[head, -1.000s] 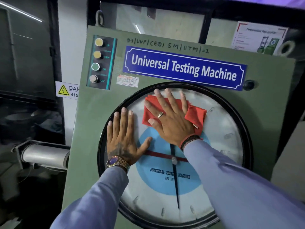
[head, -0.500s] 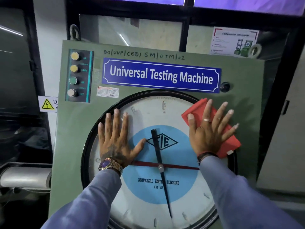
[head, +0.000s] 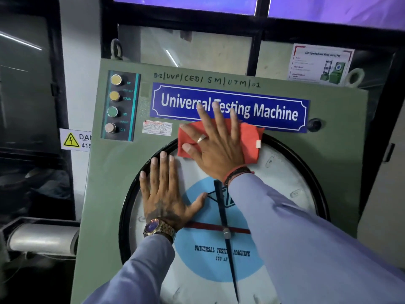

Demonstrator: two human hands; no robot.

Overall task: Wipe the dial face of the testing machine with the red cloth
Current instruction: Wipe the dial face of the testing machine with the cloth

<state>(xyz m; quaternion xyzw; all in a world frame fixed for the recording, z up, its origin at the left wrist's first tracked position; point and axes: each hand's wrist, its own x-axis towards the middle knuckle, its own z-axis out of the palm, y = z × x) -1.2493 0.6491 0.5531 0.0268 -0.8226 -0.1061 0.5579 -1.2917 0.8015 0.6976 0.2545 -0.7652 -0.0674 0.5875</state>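
I am in the middle of the wiping itself, with my right hand (head: pixel 215 148) spread flat and fingers splayed, pressing the red cloth (head: pixel 249 141) against the machine rather than gripping it. The cloth sits at the very top of the dial face (head: pixel 285 178), partly on the glass and partly over the black rim (head: pixel 306 163) onto the green panel (head: pixel 122 172), its upper edge touching the blue nameplate (head: pixel 274 110) (my fingertips lie right over the lettering). My left hand (head: pixel 166 194) is also open and flat, holding nothing, palm resting on the left part of the dial just inside the rim, seemingly to brace me. It lies below and to the left of the cloth, close to it but apart. The black pointer (head: pixel 221 207) and the blue centre disc (head: pixel 197 264) lie below both hands. As I judge it, the next move calls for drawing the cloth back down onto the glass and sweeping the lower half, and my bracing hand must shift so the patch beneath it gets wiped too.
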